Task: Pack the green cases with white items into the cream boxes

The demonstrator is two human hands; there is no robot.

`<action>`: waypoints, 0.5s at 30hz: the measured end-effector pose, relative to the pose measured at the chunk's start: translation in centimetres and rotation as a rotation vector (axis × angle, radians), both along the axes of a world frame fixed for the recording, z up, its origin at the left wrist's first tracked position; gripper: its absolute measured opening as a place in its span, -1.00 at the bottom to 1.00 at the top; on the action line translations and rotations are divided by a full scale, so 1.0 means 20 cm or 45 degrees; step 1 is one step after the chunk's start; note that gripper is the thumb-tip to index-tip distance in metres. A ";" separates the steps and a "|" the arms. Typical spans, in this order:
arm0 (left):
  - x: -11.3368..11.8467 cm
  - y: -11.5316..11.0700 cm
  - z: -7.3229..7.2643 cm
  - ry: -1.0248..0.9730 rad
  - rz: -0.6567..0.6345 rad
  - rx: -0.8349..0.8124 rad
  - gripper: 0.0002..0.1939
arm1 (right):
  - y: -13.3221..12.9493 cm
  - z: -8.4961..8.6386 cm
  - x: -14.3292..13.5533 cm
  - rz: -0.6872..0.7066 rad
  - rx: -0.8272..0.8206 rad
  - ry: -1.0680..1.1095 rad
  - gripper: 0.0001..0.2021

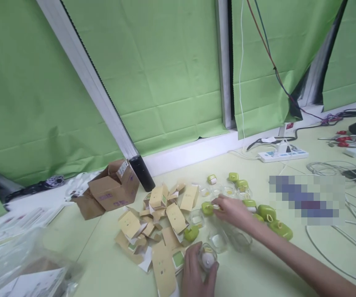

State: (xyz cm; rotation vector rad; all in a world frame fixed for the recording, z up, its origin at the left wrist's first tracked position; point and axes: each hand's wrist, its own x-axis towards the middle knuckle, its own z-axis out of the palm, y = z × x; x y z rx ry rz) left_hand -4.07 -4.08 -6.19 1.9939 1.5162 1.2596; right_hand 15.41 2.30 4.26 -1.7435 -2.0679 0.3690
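My left hand (pixel 196 268), at the bottom centre, curls around a small clear plastic container (pixel 208 255) with a whitish rounded piece and a yellow bit inside. Farther forward, my right hand (pixel 229 209) has its fingers pinched at the right side of a small green case (pixel 207 208). Just left of the hands lies another green case (pixel 191 233). Clear plastic trays (pixel 218 241) are spread beneath my right wrist and behind it. Several more green cases (pixel 267 212) sit to the right of my right forearm.
Opened tan paper boxes (pixel 176 218) are heaped left of my hands. Behind them stand a brown cardboard box (pixel 116 187) and a black cylinder (pixel 142 173). A white power strip (pixel 283 154) and loose cables (pixel 326 168) lie at the right. A plastic bag (pixel 26 260) is at lower left.
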 end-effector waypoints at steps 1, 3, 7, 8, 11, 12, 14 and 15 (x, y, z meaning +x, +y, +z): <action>-0.01 0.00 0.02 -0.017 0.010 -0.027 -0.63 | 0.02 -0.01 0.04 -0.043 0.000 -0.043 -0.83; -0.02 0.00 0.09 -0.077 0.024 -0.045 -0.66 | 0.05 -0.02 0.11 -0.078 0.008 -0.097 -0.88; 0.00 0.01 0.23 -0.286 0.046 -0.052 -0.63 | 0.02 0.00 0.18 -0.027 0.055 -0.078 -0.84; 0.02 0.01 0.26 -0.341 0.060 -0.047 -0.63 | 0.00 0.01 0.19 -0.009 0.066 -0.055 -0.85; 0.11 0.01 0.35 -0.570 0.083 -0.160 -0.60 | -0.06 0.08 0.18 0.023 0.099 0.026 -0.86; 0.14 0.01 0.38 -0.670 0.049 -0.245 -0.55 | -0.08 0.11 0.16 0.042 0.095 0.101 -0.85; 0.20 0.02 0.44 -0.863 -0.121 -0.443 -0.41 | -0.13 0.14 0.12 0.114 0.035 0.342 -0.79; 0.22 0.03 0.46 -0.944 -0.239 -0.547 -0.36 | -0.15 0.15 0.09 0.147 0.000 0.476 -0.77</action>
